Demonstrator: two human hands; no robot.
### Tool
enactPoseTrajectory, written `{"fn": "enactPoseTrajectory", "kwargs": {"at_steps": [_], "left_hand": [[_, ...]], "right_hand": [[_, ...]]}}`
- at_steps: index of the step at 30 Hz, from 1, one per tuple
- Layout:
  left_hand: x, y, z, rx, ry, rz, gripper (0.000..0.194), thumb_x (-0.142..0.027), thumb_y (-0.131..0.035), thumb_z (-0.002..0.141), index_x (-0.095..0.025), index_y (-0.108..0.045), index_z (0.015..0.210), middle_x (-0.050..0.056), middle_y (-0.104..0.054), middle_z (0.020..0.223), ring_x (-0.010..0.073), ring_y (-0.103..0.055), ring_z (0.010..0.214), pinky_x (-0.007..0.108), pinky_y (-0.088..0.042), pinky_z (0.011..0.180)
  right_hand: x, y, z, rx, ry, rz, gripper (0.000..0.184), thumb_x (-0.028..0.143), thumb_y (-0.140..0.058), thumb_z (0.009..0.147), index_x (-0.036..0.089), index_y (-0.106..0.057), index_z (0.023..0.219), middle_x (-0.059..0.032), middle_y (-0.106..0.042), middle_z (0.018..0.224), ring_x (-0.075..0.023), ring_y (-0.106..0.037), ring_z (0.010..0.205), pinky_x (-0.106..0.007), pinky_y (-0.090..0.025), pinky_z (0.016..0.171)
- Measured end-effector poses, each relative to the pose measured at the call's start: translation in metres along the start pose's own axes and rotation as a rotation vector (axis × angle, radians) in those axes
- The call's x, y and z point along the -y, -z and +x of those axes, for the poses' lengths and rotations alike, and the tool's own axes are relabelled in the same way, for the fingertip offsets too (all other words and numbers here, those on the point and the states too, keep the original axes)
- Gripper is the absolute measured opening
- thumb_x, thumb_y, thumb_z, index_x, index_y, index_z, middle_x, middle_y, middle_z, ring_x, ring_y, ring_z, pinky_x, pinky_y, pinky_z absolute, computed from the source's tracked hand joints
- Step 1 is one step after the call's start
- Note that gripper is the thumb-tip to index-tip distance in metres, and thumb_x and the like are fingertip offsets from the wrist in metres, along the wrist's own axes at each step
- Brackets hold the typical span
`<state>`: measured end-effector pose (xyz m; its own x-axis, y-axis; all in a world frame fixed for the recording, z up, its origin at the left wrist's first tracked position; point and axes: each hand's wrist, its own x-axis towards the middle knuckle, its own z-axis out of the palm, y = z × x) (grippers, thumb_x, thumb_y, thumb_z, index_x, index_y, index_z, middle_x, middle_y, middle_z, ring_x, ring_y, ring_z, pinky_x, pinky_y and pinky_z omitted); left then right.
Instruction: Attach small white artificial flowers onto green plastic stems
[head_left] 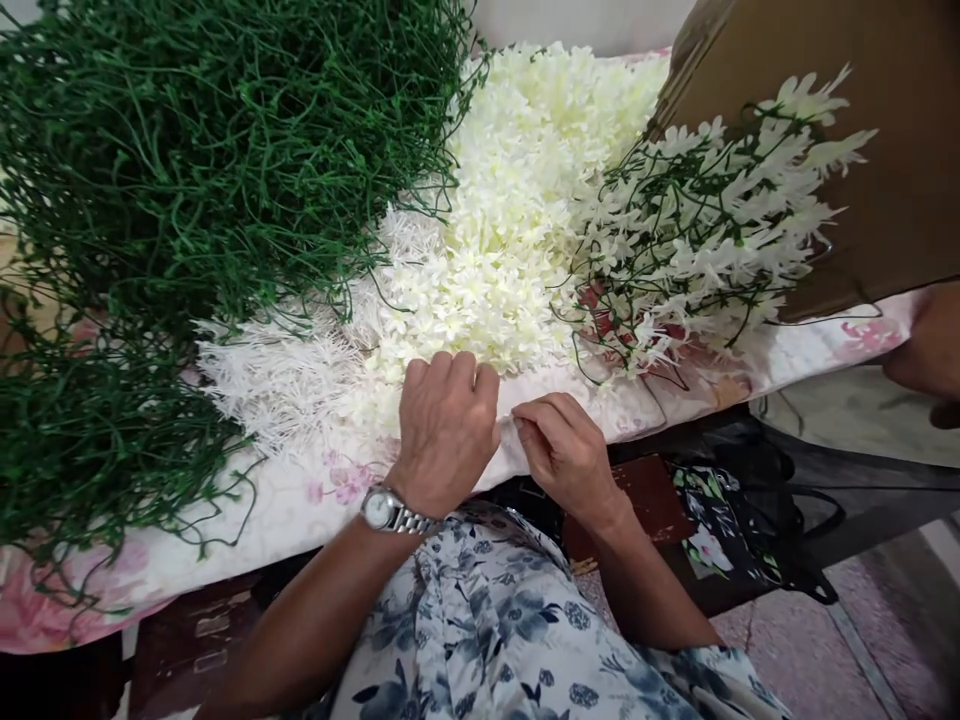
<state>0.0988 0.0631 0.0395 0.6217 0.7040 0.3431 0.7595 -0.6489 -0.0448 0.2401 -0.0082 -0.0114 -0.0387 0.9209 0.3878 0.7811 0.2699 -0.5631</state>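
Observation:
My left hand (pixel 448 432), with a metal watch (pixel 381 508) on its wrist, is curled closed at the near edge of a heap of cream-white artificial blossoms (pixel 495 235). Its fingertips are hidden beneath it. Just to the right, my right hand (pixel 566 452) pinches thumb against fingers. Something small and pale seems to show at that pinch, too small to name. Left of the blossoms lies a pile of thin white spiky flower pieces (pixel 281 385). Green plastic stems (pixel 247 160) are heaped high at the back left.
Assembled white flowers on green stems (pixel 697 230) lie at the right, against a brown cardboard box (pixel 892 190). A floral cloth (pixel 300 510) covers the table. Another person's arm (pixel 934 345) shows at the right edge. Below the table sits a black floral bag (pixel 739 535).

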Motion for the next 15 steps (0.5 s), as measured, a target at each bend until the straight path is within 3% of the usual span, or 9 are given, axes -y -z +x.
{"fn": "enactPoseTrajectory", "kwargs": {"at_steps": [7, 11, 15], "left_hand": [[-0.01, -0.018, 0.005, 0.049, -0.007, 0.073, 0.014, -0.007, -0.051, 0.072, -0.017, -0.055, 0.065, 0.009, -0.054, 0.068, 0.0251, -0.046, 0.071, 0.037, -0.028, 0.061], [-0.009, -0.011, 0.002, 0.016, 0.013, 0.03, 0.015, -0.01, -0.051, 0.077, -0.018, -0.054, 0.065, 0.008, -0.054, 0.068, 0.023, -0.046, 0.07, 0.036, -0.029, 0.061], [-0.008, 0.0, -0.008, -0.024, 0.08, -0.151, 0.015, -0.013, -0.051, 0.08, -0.018, -0.054, 0.066, 0.005, -0.055, 0.067, 0.0197, -0.049, 0.068, 0.034, -0.034, 0.063]], "right_hand": [[-0.009, -0.005, -0.004, -0.096, 0.031, 0.08, 0.017, 0.008, -0.049, 0.081, 0.016, -0.059, 0.092, -0.0069, -0.061, 0.077, -0.0169, -0.053, 0.074, -0.031, -0.047, 0.067], [-0.009, -0.002, -0.003, -0.115, 0.023, 0.112, 0.017, 0.009, -0.048, 0.081, 0.017, -0.06, 0.091, -0.0062, -0.061, 0.076, -0.0165, -0.055, 0.073, -0.03, -0.048, 0.066], [-0.001, 0.007, 0.0, -0.145, -0.015, 0.194, 0.016, 0.011, -0.05, 0.081, 0.018, -0.06, 0.091, -0.004, -0.061, 0.074, -0.0149, -0.056, 0.071, -0.029, -0.047, 0.065]]}}
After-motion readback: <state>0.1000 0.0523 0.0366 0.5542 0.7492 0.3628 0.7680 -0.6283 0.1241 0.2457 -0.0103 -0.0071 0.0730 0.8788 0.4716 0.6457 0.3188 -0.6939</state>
